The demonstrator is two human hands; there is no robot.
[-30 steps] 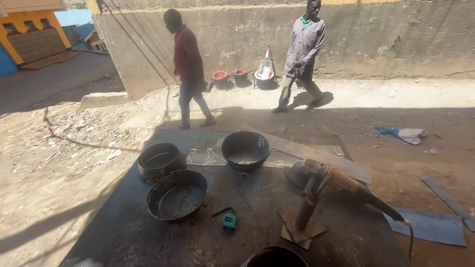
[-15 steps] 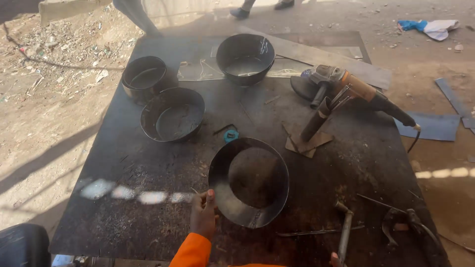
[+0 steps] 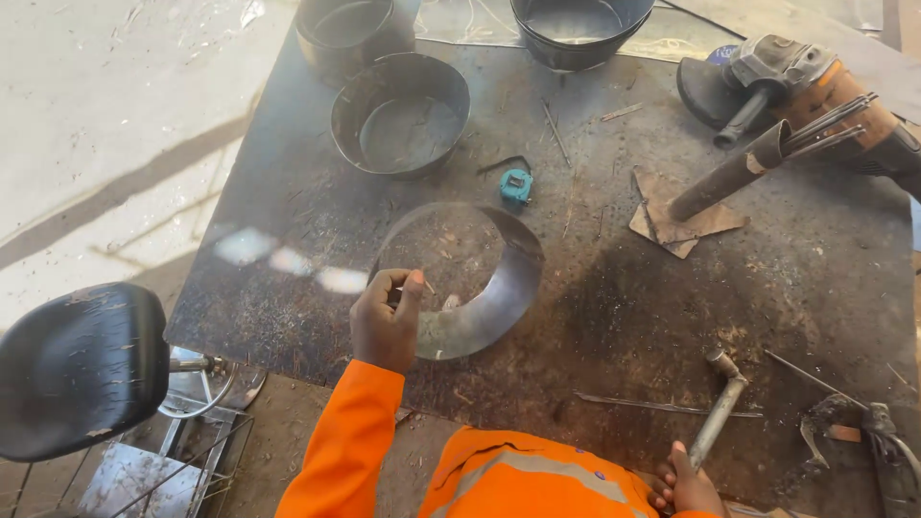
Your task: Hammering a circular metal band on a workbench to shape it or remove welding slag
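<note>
My left hand (image 3: 385,318), in an orange sleeve, grips the near rim of a bottomless sheet-metal ring (image 3: 499,288) that stands on the dark steel table (image 3: 624,288). My right hand (image 3: 686,484) is at the table's near edge, fingers wrapped around the handle end of a metal hammer (image 3: 718,408) lying on the table. A small teal tape measure (image 3: 516,185) lies just beyond the ring.
Three dark metal pots stand at the far left of the table, the nearest (image 3: 401,113) open to view. An angle grinder (image 3: 796,82), a pipe stand on a plate (image 3: 710,187) and thin rods (image 3: 662,405) lie to the right. A black stool (image 3: 82,364) stands at the left.
The view has dropped from the yard and walking people down to the table. My left hand has taken hold of the ring's rim, and my right hand has come to the hammer.
</note>
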